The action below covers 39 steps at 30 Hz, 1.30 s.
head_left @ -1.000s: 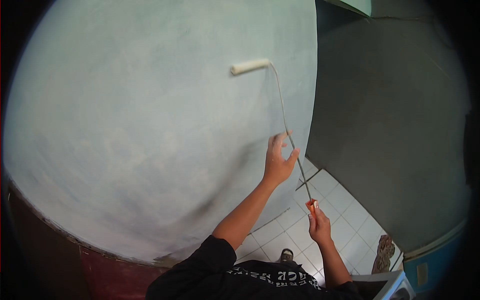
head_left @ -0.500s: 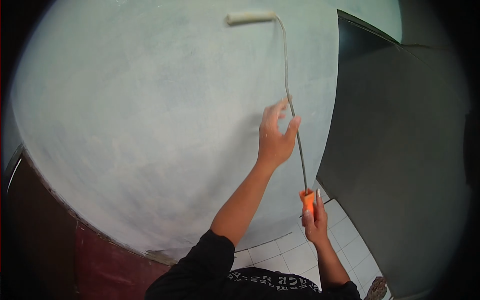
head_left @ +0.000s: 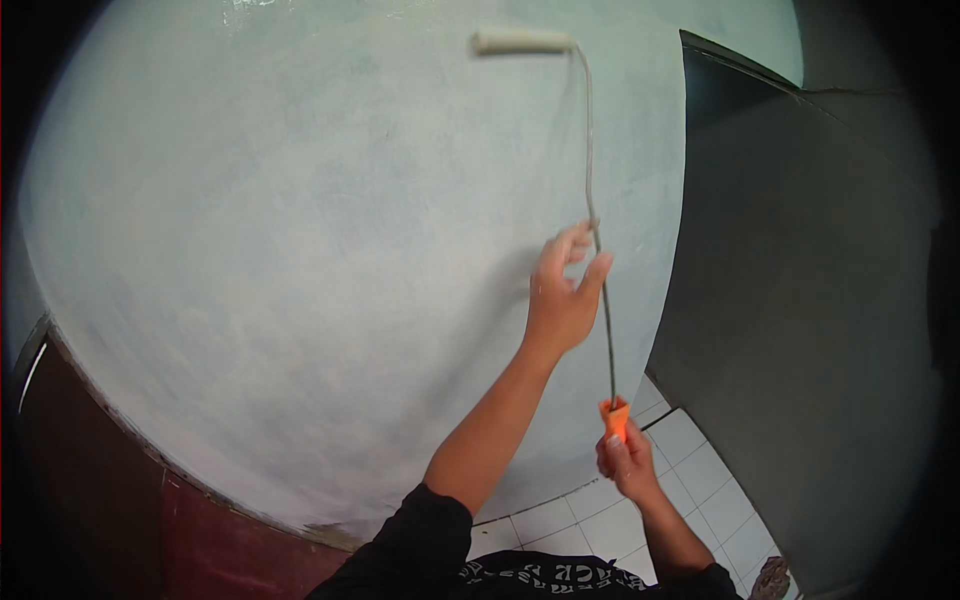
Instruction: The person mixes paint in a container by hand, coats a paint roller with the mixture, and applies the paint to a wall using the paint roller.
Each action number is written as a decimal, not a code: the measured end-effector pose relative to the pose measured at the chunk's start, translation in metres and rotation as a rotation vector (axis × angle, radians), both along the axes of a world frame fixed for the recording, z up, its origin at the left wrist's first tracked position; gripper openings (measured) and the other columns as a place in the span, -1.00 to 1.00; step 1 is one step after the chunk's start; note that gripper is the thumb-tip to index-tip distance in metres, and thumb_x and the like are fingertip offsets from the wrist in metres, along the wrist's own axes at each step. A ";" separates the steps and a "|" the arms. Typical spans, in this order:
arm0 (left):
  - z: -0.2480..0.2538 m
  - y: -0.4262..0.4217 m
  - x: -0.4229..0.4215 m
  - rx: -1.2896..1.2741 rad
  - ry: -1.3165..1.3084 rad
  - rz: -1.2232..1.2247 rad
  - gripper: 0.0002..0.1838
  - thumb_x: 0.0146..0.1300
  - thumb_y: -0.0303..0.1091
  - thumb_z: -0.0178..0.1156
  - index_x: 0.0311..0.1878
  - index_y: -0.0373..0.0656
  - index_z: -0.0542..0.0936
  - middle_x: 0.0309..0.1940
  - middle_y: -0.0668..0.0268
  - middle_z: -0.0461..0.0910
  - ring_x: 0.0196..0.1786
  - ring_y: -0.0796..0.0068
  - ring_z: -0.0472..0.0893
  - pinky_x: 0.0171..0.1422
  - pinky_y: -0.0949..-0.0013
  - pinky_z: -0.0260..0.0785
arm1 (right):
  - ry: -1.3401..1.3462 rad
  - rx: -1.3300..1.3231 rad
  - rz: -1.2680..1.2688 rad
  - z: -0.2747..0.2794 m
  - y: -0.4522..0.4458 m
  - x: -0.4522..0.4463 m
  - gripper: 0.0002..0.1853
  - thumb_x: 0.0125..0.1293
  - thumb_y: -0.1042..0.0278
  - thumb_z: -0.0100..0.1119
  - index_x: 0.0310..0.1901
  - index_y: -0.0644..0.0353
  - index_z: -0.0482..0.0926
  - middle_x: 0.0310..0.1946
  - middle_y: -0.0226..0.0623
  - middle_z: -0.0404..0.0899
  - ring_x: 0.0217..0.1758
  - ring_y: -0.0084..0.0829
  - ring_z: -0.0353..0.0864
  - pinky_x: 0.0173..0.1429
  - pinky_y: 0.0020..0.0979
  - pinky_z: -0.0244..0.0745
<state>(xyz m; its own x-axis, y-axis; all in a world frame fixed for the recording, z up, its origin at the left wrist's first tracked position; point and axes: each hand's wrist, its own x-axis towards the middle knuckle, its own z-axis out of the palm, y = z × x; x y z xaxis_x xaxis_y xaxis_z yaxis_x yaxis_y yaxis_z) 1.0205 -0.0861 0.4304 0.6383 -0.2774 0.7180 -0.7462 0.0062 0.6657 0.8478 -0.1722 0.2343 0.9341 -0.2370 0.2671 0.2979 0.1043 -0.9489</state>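
A paint roller [head_left: 522, 42] with a pale, slim cover lies near the top of a whitish wall [head_left: 330, 250]. Its long, thin metal rod [head_left: 589, 150] runs down to an orange handle [head_left: 615, 420]. My right hand [head_left: 630, 462] is closed around that handle at the lower right. Higher up, my left hand [head_left: 565, 305] holds the rod loosely, the thumb on one side and curled fingertips against it. Patchy, thin paint covers the wall, with a wet shine at the upper left.
To the right of the wall's edge is a dark grey surface [head_left: 800, 300]. White floor tiles [head_left: 545, 520] show below. A dark red panel [head_left: 230, 540] stands at the lower left, and a brownish object [head_left: 772, 578] sits at the bottom right.
The roller head has shifted right across the wall, and both hands sit slightly lower in view. My right forefinger, stretched out before, is now wrapped around the handle.
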 end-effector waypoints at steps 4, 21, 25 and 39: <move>0.050 -0.014 0.008 -0.088 0.004 -0.140 -0.51 0.40 -0.19 0.29 0.32 -0.18 0.54 0.07 0.18 0.57 0.08 0.43 0.60 0.18 0.20 0.46 | -0.028 -0.074 -0.107 0.055 -0.005 0.004 -0.53 0.63 0.12 -0.07 0.39 0.24 0.35 -0.50 -0.50 0.39 -0.59 -0.69 0.32 -0.50 -0.58 0.28; 0.008 -0.027 -0.004 -0.058 0.211 -0.261 -0.56 0.42 -0.25 0.30 0.28 -0.22 0.57 0.13 0.27 0.61 0.10 0.52 0.53 0.18 0.32 0.46 | -0.017 -0.078 0.110 0.014 -0.037 -0.014 -0.48 0.62 0.13 -0.11 0.42 0.32 0.27 -0.51 -0.42 0.41 -0.60 -0.65 0.35 -0.46 -0.57 0.34; 0.071 -0.048 -0.005 -0.097 -0.010 -0.110 -0.55 0.40 -0.20 0.31 0.26 -0.22 0.59 0.01 0.25 0.61 0.05 0.51 0.54 0.20 0.32 0.44 | -0.182 -0.029 0.257 0.058 -0.071 0.001 -0.50 0.60 0.14 -0.10 0.36 0.37 0.28 -0.47 -0.32 0.46 -0.64 -0.63 0.39 -0.54 -0.56 0.35; 0.046 -0.072 -0.024 -0.036 -0.109 0.294 -0.61 0.43 -0.19 0.25 0.21 -0.19 0.64 0.00 0.22 0.66 -0.03 0.48 0.61 0.01 0.32 0.49 | -0.291 -0.223 0.172 0.035 -0.110 0.011 -0.40 0.54 0.45 -0.10 0.54 0.45 0.11 -0.12 -0.32 0.65 -0.56 -0.74 0.41 -0.42 -0.62 0.40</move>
